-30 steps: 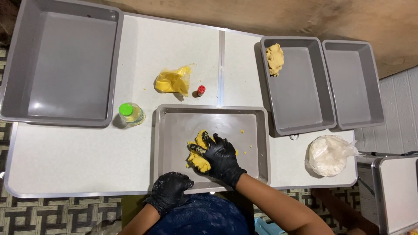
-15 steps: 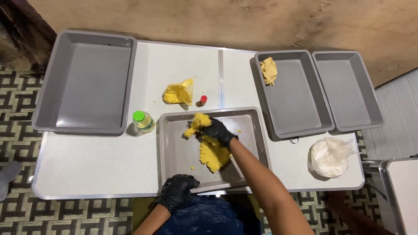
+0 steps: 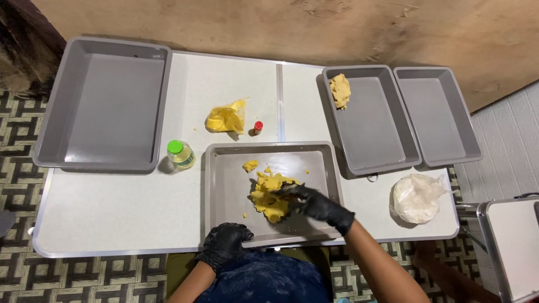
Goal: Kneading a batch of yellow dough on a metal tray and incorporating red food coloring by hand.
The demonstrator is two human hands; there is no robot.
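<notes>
My right hand (image 3: 314, 205) had come back from the tray's (image 3: 224, 191) far side and pressed, fingers spread, on the dough (image 3: 268, 193), gathering it; my left hand (image 3: 224, 244) gripped the rim.

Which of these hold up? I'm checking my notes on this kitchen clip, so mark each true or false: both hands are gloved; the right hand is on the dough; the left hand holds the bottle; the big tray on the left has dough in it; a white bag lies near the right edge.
1. Both hands wear black gloves. True: left hand, right hand.
2. The right hand is on the yellow dough in the middle tray. True.
3. The left hand holds the green-capped bottle. False: it rests at the middle tray's near edge; the bottle stands apart.
4. The large left tray has dough in it. False: nothing shows in it.
5. A white bag lies near the table's right edge. True.
</notes>
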